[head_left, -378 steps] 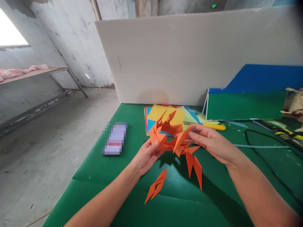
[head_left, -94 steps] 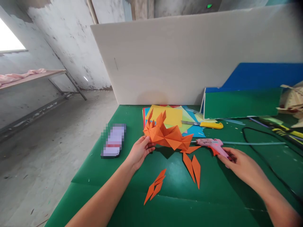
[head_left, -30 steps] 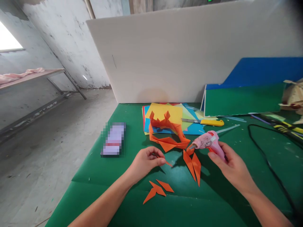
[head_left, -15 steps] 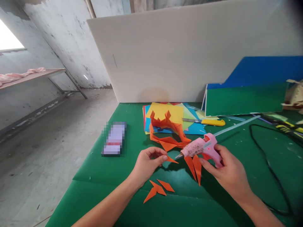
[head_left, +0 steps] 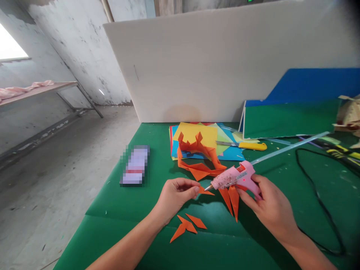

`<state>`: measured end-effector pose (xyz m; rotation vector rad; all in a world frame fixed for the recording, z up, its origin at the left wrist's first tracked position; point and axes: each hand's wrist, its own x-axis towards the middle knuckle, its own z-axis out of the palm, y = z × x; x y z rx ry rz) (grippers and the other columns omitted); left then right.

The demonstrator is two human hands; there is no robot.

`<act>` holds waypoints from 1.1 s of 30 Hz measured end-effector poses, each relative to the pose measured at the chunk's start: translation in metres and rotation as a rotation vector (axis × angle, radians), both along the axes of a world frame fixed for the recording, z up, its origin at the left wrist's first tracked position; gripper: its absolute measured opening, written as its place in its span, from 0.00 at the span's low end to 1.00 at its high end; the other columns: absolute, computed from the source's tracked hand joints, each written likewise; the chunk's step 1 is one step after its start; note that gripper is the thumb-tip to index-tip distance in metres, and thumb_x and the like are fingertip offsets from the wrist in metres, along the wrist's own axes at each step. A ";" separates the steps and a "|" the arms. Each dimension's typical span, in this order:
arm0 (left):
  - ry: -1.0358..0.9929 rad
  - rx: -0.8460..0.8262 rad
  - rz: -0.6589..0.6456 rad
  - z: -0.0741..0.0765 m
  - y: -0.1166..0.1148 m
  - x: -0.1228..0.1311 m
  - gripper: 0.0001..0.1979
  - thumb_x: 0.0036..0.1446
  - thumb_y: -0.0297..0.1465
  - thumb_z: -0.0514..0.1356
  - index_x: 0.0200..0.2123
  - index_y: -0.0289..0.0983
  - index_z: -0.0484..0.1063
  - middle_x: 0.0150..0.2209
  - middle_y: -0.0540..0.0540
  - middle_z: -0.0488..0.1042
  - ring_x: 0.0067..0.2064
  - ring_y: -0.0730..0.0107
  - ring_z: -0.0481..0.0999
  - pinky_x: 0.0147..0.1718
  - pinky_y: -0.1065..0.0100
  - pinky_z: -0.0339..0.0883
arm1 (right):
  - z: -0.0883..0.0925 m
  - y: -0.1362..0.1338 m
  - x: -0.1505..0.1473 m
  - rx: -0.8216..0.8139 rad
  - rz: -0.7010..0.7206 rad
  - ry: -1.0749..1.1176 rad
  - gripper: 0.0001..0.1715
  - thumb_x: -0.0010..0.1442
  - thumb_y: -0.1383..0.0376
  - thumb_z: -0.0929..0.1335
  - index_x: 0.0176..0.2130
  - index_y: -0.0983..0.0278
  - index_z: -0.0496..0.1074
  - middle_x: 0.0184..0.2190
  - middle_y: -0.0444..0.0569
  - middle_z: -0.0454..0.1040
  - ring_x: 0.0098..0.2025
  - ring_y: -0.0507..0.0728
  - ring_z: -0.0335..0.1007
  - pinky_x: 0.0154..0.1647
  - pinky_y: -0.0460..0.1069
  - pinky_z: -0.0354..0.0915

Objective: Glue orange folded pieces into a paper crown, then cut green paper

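Between thumb and fingers, my left hand [head_left: 181,193] pinches a small pointed piece of folded orange paper [head_left: 206,192]. My right hand [head_left: 271,198] is closed round the handle of a pink glue gun [head_left: 232,178], its metal nozzle at the orange piece. A clear glue stick [head_left: 292,148] juts from the gun's back. Behind the hands stands a folded orange paper ring [head_left: 201,170] with upright points. Long orange folded strips [head_left: 233,202] lie under the gun, partly covered by it. Nearer me are several small orange paper pieces [head_left: 184,227].
Coloured paper sheets [head_left: 197,129] lie at the back, with a yellow-handled knife [head_left: 251,146] on them. A pixelated phone-like object [head_left: 136,165] is at the left. A black cord [head_left: 319,195] loops at the right. A white board [head_left: 197,67] rises behind the green table [head_left: 118,232].
The glue gun has shifted slightly left, its nozzle now at the orange piece in my left hand. The glue stick behind it reaches further back. My left hand has barely moved.
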<state>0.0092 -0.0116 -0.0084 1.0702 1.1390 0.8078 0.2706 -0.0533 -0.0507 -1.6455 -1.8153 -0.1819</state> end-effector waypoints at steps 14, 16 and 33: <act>-0.097 -0.074 0.020 0.000 0.001 -0.002 0.18 0.40 0.39 0.73 0.32 0.32 0.80 0.25 0.46 0.77 0.26 0.75 0.72 0.31 0.72 0.67 | 0.002 -0.001 0.002 -0.014 0.037 0.042 0.22 0.61 0.47 0.64 0.42 0.62 0.65 0.31 0.51 0.72 0.31 0.59 0.70 0.27 0.50 0.61; -0.104 -0.084 0.028 0.001 0.001 -0.002 0.18 0.40 0.39 0.73 0.31 0.32 0.80 0.25 0.46 0.77 0.26 0.75 0.72 0.31 0.72 0.67 | 0.002 -0.001 0.002 -0.016 0.041 0.047 0.21 0.62 0.47 0.63 0.42 0.62 0.64 0.31 0.51 0.72 0.31 0.59 0.70 0.27 0.50 0.62; -0.139 -0.138 0.046 0.004 0.002 -0.002 0.17 0.39 0.38 0.74 0.30 0.32 0.80 0.25 0.47 0.77 0.26 0.76 0.72 0.33 0.72 0.67 | 0.007 -0.001 0.004 0.001 0.048 0.043 0.18 0.63 0.50 0.63 0.41 0.61 0.65 0.29 0.49 0.71 0.29 0.57 0.69 0.26 0.49 0.60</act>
